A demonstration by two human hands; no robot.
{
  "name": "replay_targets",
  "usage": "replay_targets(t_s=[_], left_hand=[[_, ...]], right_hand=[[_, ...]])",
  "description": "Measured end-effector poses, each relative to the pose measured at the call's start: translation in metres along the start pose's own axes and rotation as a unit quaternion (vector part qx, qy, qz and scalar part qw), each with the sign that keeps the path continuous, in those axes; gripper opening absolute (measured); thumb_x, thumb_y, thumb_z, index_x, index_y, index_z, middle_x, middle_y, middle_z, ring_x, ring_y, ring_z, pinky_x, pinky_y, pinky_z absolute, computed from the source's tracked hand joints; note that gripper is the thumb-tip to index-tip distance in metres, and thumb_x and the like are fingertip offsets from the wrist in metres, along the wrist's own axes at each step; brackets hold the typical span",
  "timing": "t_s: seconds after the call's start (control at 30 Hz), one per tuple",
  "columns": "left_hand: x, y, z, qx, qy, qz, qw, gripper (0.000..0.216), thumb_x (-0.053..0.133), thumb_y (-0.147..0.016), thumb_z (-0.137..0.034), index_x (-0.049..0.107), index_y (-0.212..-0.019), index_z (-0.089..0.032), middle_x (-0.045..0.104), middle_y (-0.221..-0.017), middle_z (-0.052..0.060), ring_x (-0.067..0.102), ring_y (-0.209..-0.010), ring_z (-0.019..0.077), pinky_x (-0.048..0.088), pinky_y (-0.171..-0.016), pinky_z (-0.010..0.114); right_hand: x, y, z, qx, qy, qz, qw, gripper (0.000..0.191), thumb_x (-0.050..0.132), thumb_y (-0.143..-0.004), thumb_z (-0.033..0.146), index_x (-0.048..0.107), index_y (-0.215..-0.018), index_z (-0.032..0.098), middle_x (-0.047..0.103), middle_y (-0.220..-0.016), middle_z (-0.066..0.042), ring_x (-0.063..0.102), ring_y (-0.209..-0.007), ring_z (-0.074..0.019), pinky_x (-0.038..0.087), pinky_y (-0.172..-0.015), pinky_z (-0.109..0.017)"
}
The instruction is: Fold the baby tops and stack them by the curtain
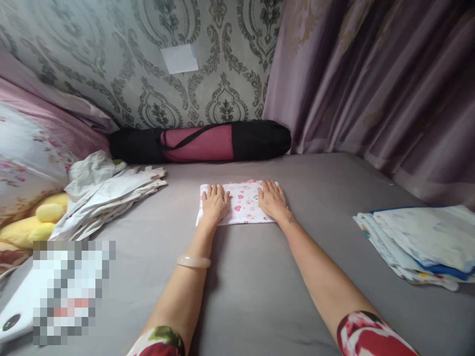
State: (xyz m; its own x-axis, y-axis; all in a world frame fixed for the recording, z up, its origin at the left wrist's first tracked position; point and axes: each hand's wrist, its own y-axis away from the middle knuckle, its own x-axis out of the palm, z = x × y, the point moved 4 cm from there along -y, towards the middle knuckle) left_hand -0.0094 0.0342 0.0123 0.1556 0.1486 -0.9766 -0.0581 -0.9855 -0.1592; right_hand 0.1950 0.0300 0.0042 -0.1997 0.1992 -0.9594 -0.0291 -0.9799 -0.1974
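Observation:
A folded white cloth (243, 203) with pink hearts and small prints lies flat on the grey bed sheet (245, 277). My left hand (215, 203) rests on its left end, palm down with fingers stretched forward. On the right end lies my right hand (272, 200), also flat, its fingertips near the far edge. A bit of pink trim shows at the cloth's far edge between the hands. Neither hand grips anything. A pale bangle (193, 261) is on my left forearm.
A black and maroon long bag (200, 142) lies along the wall. Crumpled white cloths (111, 190) and a yellow plush toy (40, 222) are at left, near a white object partly blurred out. Folded cloths (426, 242) are stacked at right, below the purple curtain (352, 74).

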Motion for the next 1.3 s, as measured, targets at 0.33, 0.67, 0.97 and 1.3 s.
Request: replay_targets(t_s=[0.33, 0.67, 0.97, 1.3], left_hand=[[0.006, -0.001, 0.023, -0.075, 0.023, 0.019, 0.997, 0.061, 0.015, -0.099, -0.043, 0.038, -0.146, -0.01, 0.032, -0.155, 0.017, 0.025, -0.145, 0.0308, 0.023, -0.115, 0.057], [-0.005, -0.002, -0.005, 0.028, -0.004, -0.043, 0.999, 0.057, 0.018, -0.1, -0.039, 0.039, -0.146, -0.012, 0.032, -0.156, 0.012, 0.017, -0.148, 0.0275, 0.011, -0.119, 0.054], [0.008, -0.003, -0.017, 0.087, 0.014, 0.038, 0.995, 0.053, 0.024, -0.101, -0.039, 0.035, -0.148, -0.018, 0.034, -0.155, 0.01, 0.025, -0.146, 0.0263, 0.019, -0.118, 0.05], [0.009, -0.014, 0.006, 0.029, 0.008, 0.009, 1.0, 0.05, 0.024, -0.1, -0.034, 0.043, -0.141, -0.014, 0.045, -0.149, 0.012, 0.033, -0.142, 0.0274, 0.023, -0.117, 0.045]], right_hand=[[-0.005, 0.004, -0.012, 0.084, -0.007, -0.044, 0.996, 0.059, 0.023, -0.099, 0.034, 0.042, -0.143, 0.0, 0.041, -0.149, -0.021, 0.034, -0.138, -0.033, 0.026, -0.111, -0.046], [-0.009, -0.001, 0.01, -0.021, 0.008, -0.021, 1.0, 0.058, 0.024, -0.099, 0.033, 0.037, -0.147, 0.004, 0.028, -0.157, -0.016, 0.02, -0.146, -0.0276, 0.011, -0.118, -0.046], [0.004, -0.005, 0.016, -0.053, -0.008, 0.044, 0.998, 0.058, 0.021, -0.101, 0.036, 0.034, -0.149, 0.007, 0.032, -0.156, -0.012, 0.023, -0.145, -0.0263, 0.011, -0.118, -0.044], [-0.002, -0.02, -0.009, -0.018, -0.05, 0.008, 0.999, 0.053, 0.02, -0.101, 0.036, 0.05, -0.136, 0.011, 0.048, -0.146, -0.013, 0.034, -0.139, -0.0268, 0.023, -0.113, -0.045]])
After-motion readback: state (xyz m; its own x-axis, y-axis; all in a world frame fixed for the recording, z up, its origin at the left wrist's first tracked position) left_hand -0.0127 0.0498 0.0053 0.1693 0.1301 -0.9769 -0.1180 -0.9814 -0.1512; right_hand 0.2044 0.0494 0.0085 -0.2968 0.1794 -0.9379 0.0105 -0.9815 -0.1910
